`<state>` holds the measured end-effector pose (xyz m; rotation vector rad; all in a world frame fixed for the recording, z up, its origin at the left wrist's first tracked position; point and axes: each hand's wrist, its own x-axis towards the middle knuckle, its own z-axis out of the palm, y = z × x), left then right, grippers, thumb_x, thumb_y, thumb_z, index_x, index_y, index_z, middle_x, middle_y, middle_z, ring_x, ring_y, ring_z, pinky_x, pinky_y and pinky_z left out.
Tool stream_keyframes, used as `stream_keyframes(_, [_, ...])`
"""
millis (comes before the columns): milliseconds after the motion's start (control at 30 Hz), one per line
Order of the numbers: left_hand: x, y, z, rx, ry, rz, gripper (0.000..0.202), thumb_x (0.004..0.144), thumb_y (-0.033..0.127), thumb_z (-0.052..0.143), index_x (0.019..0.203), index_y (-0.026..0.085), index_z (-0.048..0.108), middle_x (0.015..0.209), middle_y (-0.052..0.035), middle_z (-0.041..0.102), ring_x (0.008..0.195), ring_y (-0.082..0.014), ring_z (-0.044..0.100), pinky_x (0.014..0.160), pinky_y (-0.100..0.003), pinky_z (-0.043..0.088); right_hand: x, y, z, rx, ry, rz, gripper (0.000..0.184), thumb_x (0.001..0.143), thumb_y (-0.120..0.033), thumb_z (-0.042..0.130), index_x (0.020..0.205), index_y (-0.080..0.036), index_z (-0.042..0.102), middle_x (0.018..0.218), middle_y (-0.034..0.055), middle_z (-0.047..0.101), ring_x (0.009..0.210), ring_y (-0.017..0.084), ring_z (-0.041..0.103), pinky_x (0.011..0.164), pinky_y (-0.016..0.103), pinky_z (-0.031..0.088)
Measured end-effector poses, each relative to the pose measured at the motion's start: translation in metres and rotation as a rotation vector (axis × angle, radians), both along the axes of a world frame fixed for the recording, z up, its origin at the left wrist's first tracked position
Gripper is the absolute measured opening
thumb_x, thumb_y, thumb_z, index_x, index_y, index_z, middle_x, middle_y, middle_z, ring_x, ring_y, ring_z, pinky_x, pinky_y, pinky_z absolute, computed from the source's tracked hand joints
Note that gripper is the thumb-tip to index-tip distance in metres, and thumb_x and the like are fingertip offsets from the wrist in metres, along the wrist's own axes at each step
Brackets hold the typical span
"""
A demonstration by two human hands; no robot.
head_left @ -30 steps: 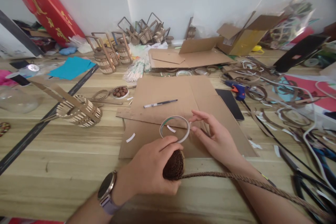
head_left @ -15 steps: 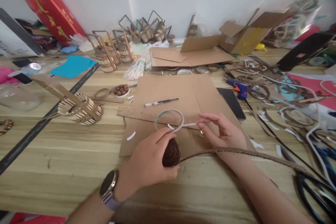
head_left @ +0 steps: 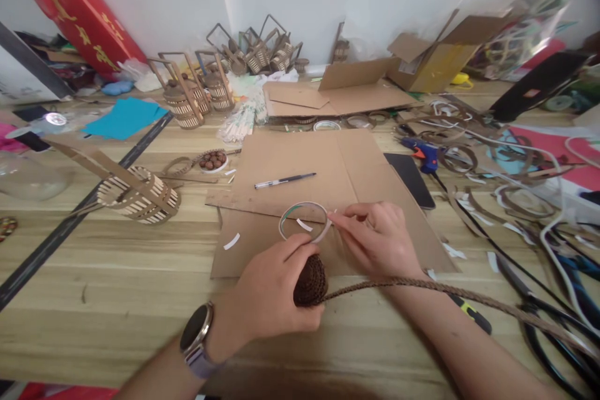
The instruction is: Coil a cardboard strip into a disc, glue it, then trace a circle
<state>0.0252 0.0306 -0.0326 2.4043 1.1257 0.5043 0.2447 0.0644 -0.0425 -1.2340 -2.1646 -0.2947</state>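
Note:
My left hand (head_left: pixel 272 290), with a watch on the wrist, is closed round a dark brown coiled roll of braided cord (head_left: pixel 310 281) held on edge near the front of the table. The loose braid (head_left: pixel 445 294) trails off to the right under my right forearm. My right hand (head_left: pixel 375 237) pinches the end of a thin white strip at the rim of a white tape ring (head_left: pixel 304 222), which lies flat on a brown cardboard sheet (head_left: pixel 300 156). My left index finger touches the ring's near edge.
A pen (head_left: pixel 285 180) lies on the cardboard, small white strips (head_left: pixel 231 241) beside it. A woven cardboard basket (head_left: pixel 138 194) stands at left, more baskets (head_left: pixel 206 90) at the back. A black phone (head_left: pixel 410 178), blue glue gun (head_left: pixel 422 153), rings, scissors (head_left: pixel 553 319) and scraps crowd the right.
My right hand drew a white strip out to the right of the ring, then came back in to the ring's rim. The left hand stayed on the cord roll.

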Motion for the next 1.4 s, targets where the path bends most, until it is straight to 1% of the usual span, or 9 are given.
stream_keyframes(200, [0.0, 0.0, -0.001, -0.006, 0.002, 0.009, 0.062, 0.067, 0.029, 0.071, 0.124, 0.014, 0.053, 0.132, -0.0162, 0.057, 0.115, -0.0317, 0.061, 0.098, -0.044, 0.053, -0.002, -0.001, -0.002, 0.175, -0.138, -0.006, 0.019, 0.092, -0.02, 0.058, 0.084, -0.028, 0.073, 0.078, 0.0007, 0.07, 0.074, 0.016, 0.054, 0.073, 0.033, 0.034])
stream_keyframes(300, [0.0, 0.0, -0.001, -0.001, -0.014, 0.024, 0.063, 0.066, 0.029, 0.071, 0.125, 0.014, 0.053, 0.133, -0.016, 0.057, 0.115, -0.0318, 0.061, 0.099, -0.044, 0.052, -0.001, -0.001, -0.005, 0.161, -0.147, 0.004, 0.014, 0.09, -0.02, 0.06, 0.085, -0.026, 0.073, 0.081, 0.0015, 0.069, 0.076, 0.017, 0.054, 0.074, 0.034, 0.033])
stream_keyframes(400, [0.0, -0.001, -0.001, -0.013, -0.034, 0.018, 0.062, 0.066, 0.03, 0.072, 0.124, 0.015, 0.054, 0.132, -0.0152, 0.058, 0.115, -0.0314, 0.061, 0.097, -0.044, 0.053, -0.001, 0.0, -0.006, 0.0, -0.013, 0.03, 0.013, 0.087, -0.021, 0.06, 0.082, -0.024, 0.072, 0.081, 0.0034, 0.067, 0.078, 0.019, 0.056, 0.069, 0.034, 0.034])
stream_keyframes(533, [0.001, -0.002, 0.002, -0.028, -0.088, -0.002, 0.063, 0.064, 0.03, 0.074, 0.123, 0.017, 0.054, 0.131, -0.0131, 0.058, 0.113, -0.0295, 0.062, 0.097, -0.041, 0.053, -0.002, 0.001, -0.001, -0.316, 0.401, 0.108, 0.012, 0.08, -0.017, 0.059, 0.076, -0.022, 0.07, 0.076, 0.0028, 0.065, 0.074, 0.017, 0.059, 0.065, 0.03, 0.041])
stream_keyframes(633, [0.003, -0.003, 0.005, -0.029, -0.128, 0.0, 0.062, 0.063, 0.028, 0.074, 0.121, 0.017, 0.055, 0.129, -0.0125, 0.059, 0.112, -0.0282, 0.062, 0.097, -0.04, 0.052, -0.004, 0.002, 0.003, -0.492, 0.651, 0.128, 0.01, 0.076, -0.018, 0.061, 0.072, -0.022, 0.069, 0.073, 0.0015, 0.063, 0.07, 0.016, 0.059, 0.062, 0.028, 0.043])
stream_keyframes(867, [0.003, -0.002, 0.006, -0.02, -0.155, -0.002, 0.061, 0.063, 0.025, 0.073, 0.12, 0.018, 0.054, 0.128, -0.0115, 0.059, 0.111, -0.0271, 0.062, 0.096, -0.039, 0.052, -0.01, 0.003, 0.002, -0.693, 0.987, 0.083, 0.004, 0.07, -0.025, 0.068, 0.068, -0.022, 0.07, 0.074, 0.0004, 0.062, 0.073, 0.016, 0.057, 0.072, 0.03, 0.043])
stream_keyframes(1067, [0.004, -0.002, 0.006, 0.0, -0.167, -0.01, 0.061, 0.062, 0.025, 0.073, 0.12, 0.018, 0.054, 0.126, -0.0117, 0.06, 0.111, -0.0275, 0.062, 0.096, -0.039, 0.052, -0.011, 0.002, 0.0, -0.796, 1.149, 0.096, 0.007, 0.066, -0.027, 0.072, 0.065, -0.021, 0.069, 0.071, -0.0011, 0.061, 0.071, 0.015, 0.055, 0.072, 0.03, 0.042])
stream_keyframes(1233, [0.005, -0.002, 0.007, 0.019, -0.191, -0.008, 0.06, 0.063, 0.025, 0.072, 0.119, 0.018, 0.054, 0.125, -0.0112, 0.06, 0.111, -0.0262, 0.062, 0.097, -0.037, 0.052, -0.011, 0.002, 0.003, -0.805, 1.144, 0.092, 0.009, 0.067, -0.028, 0.072, 0.065, -0.021, 0.067, 0.072, -0.0009, 0.061, 0.07, 0.015, 0.055, 0.071, 0.03, 0.043])
stream_keyframes(1400, [0.005, -0.004, 0.008, 0.032, -0.179, -0.013, 0.061, 0.061, 0.025, 0.073, 0.119, 0.017, 0.054, 0.125, -0.0118, 0.061, 0.111, -0.0265, 0.062, 0.095, -0.036, 0.052, -0.002, 0.003, 0.012, -0.647, 0.825, 0.093, 0.004, 0.069, -0.024, 0.067, 0.067, -0.022, 0.07, 0.073, 0.0011, 0.063, 0.073, 0.017, 0.056, 0.071, 0.03, 0.043])
